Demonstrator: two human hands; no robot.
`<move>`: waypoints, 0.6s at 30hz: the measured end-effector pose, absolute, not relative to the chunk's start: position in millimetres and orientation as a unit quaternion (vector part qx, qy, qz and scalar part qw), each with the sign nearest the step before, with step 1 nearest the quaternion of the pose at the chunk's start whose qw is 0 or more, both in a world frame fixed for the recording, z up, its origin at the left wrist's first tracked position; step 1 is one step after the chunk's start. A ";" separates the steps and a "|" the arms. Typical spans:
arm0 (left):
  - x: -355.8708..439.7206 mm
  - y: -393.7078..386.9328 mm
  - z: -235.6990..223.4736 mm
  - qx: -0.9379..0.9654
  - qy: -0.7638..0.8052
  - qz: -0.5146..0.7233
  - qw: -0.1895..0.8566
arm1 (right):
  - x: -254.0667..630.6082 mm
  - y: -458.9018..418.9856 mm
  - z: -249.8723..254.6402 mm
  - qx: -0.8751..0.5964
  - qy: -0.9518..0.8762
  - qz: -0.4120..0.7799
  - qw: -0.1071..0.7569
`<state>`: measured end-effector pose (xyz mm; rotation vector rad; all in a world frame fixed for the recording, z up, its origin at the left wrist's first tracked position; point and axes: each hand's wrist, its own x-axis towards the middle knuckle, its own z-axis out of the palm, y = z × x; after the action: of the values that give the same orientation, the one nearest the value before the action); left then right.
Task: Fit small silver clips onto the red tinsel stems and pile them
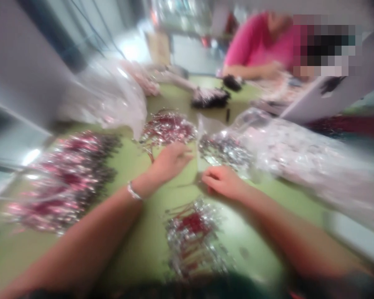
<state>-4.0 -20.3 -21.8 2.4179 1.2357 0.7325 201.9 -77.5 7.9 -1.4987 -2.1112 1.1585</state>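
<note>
My left hand (173,161), with a pale bracelet (134,191) at the wrist, hovers over the green table just in front of a pile of red and silvery pieces (170,126). Its fingers are stretched and slightly apart, with nothing visible in them. To the right, my right hand (221,181) is closed, its fingers curled together near silvery pieces (226,149) in a clear plastic bag. A thin, blurred line lies by its fingertips; whether it is held cannot be made out. Nearest my body lies a bundle of thin-stemmed red and silver pieces (193,236).
A large heap of pink and silver pieces (68,178) covers the left side. Plastic bags stand at the back left (112,97) and right (302,153). Dark-ended bundles (210,97) lie farther back. A person in a pink shirt (252,45) sits across the table (156,245).
</note>
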 end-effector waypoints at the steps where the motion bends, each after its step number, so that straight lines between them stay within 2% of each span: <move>1: -4.9 -18.0 -22.1 0.830 0.484 0.241 0.138 | 205.3 -75.5 9.9 -0.497 -0.762 0.397 0.122; 4: -5.1 -17.9 -24.3 0.797 0.584 0.131 0.086 | 218.9 -65.6 12.0 -0.517 -0.786 0.327 0.092; 7: -2.4 -23.3 -21.9 0.787 0.603 0.074 0.106 | 231.7 -54.7 5.9 -0.601 -0.778 0.148 0.107; 9: -0.5 -25.9 -17.7 0.793 0.580 0.080 0.168 | 235.5 -51.1 0.1 -0.609 -0.785 0.083 0.073; 13: -0.7 -23.5 -14.6 0.767 0.567 0.146 0.264 | 233.6 -52.5 -5.9 -0.607 -0.793 0.043 0.027; 18: -4.3 -19.5 -23.6 0.779 0.562 0.216 0.174 | 232.3 -54.2 -5.5 -0.584 -0.809 0.027 0.057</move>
<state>-4.3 -19.5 -23.6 2.2077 1.5943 0.6132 232.3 -54.2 -5.5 -1.7718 -2.4545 0.0833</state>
